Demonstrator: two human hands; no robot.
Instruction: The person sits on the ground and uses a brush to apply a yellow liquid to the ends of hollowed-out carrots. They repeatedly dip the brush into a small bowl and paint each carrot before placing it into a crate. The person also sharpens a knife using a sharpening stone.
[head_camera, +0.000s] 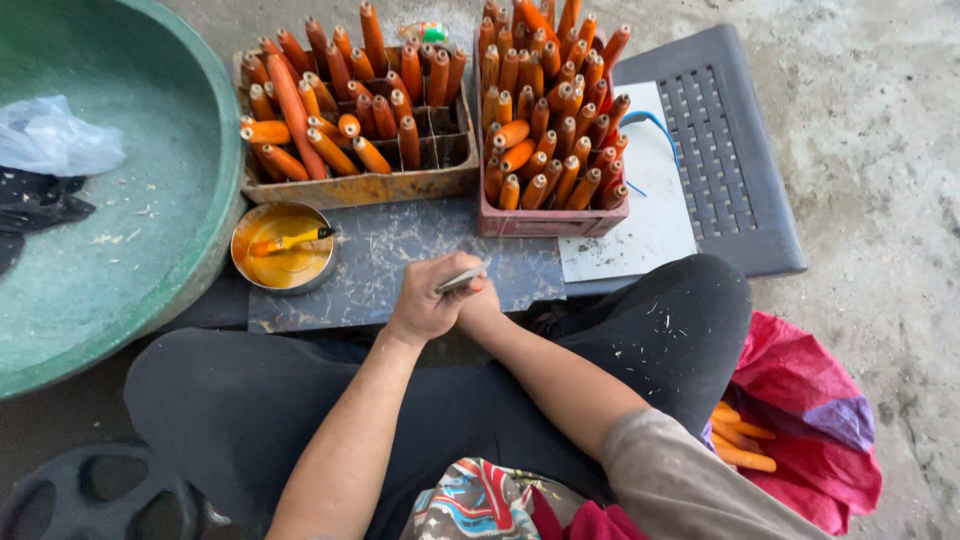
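Note:
My left hand is closed around a thin grey metal stick whose tip pokes out to the upper right. My right hand sits just behind it, mostly hidden, pressed against the left hand; its grip cannot be seen. Both hands hover over a dark marbled board in front of my crossed legs. Beyond the board stand two divided boxes: a brown one on the left and a reddish one on the right, both packed with upright orange tubes.
A round metal bowl of orange paste with a brush stands left of the board. A big green basin holds a plastic bag and dark cloth. A grey plastic stool and white sheet lie right. A red bag with orange sticks lies beside my knee.

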